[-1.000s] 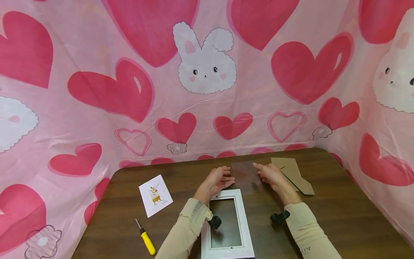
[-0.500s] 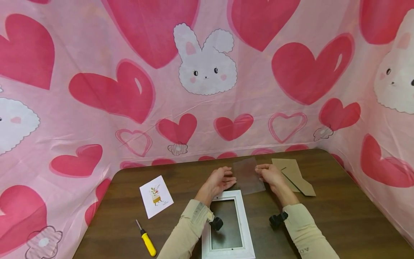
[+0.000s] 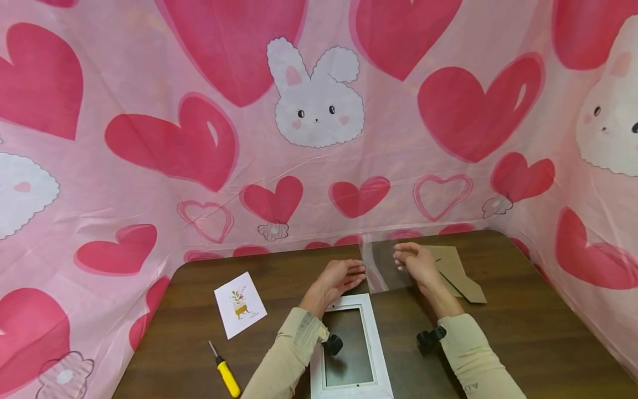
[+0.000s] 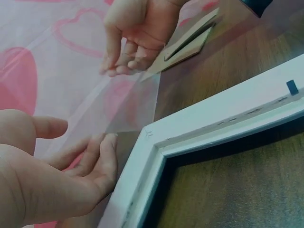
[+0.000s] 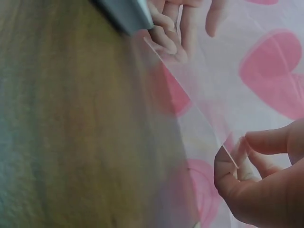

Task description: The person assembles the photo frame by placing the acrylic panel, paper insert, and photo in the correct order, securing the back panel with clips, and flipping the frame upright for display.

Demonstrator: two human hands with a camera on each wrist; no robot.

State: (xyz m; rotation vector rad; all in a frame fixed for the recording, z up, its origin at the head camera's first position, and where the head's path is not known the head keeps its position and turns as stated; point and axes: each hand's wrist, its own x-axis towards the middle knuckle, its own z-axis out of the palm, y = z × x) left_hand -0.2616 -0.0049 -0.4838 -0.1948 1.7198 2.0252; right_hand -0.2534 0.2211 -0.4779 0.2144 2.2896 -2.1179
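Note:
My right hand [image 3: 416, 265] pinches the edge of a clear plastic sheet [image 3: 377, 270] between thumb and fingers, shown closely in the right wrist view. The sheet stands tilted above the far part of the table and catches a streak of light. On its other side is my left hand [image 3: 341, 279], fingers loosely bent with their tips at the sheet's edge. The left thumb stands apart from it in the left wrist view. Below the left hand lies a white picture frame [image 3: 379, 343], its opening showing the dark table; the left forearm crosses over its left side.
A brown backing board [image 3: 448, 260] with its stand lies right of the right hand. At left are a white card [image 3: 254, 307] with a plant drawing and a yellow-handled screwdriver [image 3: 227, 378]. A pink heart-and-bunny cloth [image 3: 319, 160] hangs behind the table [image 3: 174, 332].
The clear sheet has turned from nearly flat to a steeper tilt, and glare now shows on it. The right hand has risen slightly; the left has shifted slightly right. The frame stays put.

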